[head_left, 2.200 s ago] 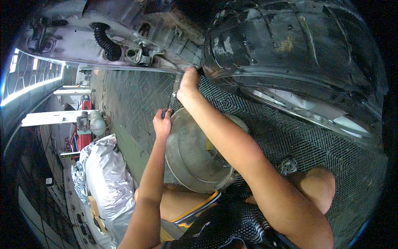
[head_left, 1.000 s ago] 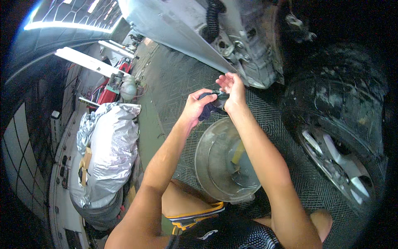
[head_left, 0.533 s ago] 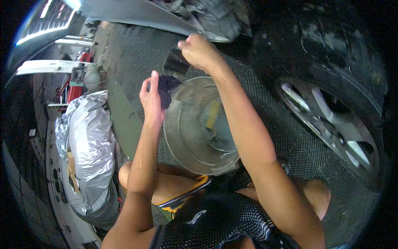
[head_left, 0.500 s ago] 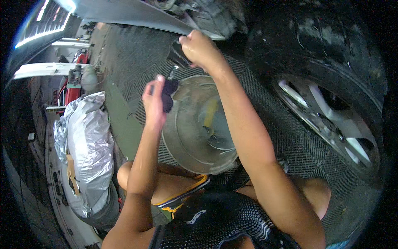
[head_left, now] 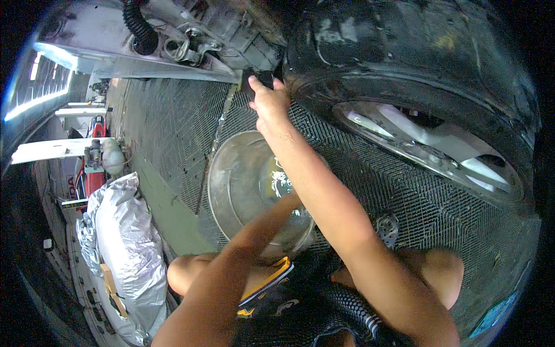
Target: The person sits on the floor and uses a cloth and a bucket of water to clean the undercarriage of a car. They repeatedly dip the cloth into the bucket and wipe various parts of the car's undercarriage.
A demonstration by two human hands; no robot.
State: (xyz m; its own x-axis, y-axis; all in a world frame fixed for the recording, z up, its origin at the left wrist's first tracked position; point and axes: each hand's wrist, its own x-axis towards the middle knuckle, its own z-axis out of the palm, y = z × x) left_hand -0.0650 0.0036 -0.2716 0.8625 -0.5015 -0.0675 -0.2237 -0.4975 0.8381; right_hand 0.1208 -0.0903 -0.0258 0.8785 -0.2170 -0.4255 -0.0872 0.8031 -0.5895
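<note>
The right grip (head_left: 272, 105) pinches a flat black sheet (head_left: 266, 77) between thumb and fingers. The sheet is by the bottom corner of the car body (head_left: 107, 58), next to the big black tire (head_left: 370, 52). The left arm (head_left: 254, 228) goes over the round tub (head_left: 222, 194); the left hand is hidden, so I cannot tell its grip. The tub stands on the ridged floor (head_left: 179, 115).

The right hand (head_left: 272, 104) holds a black object (head_left: 265, 77).
</note>
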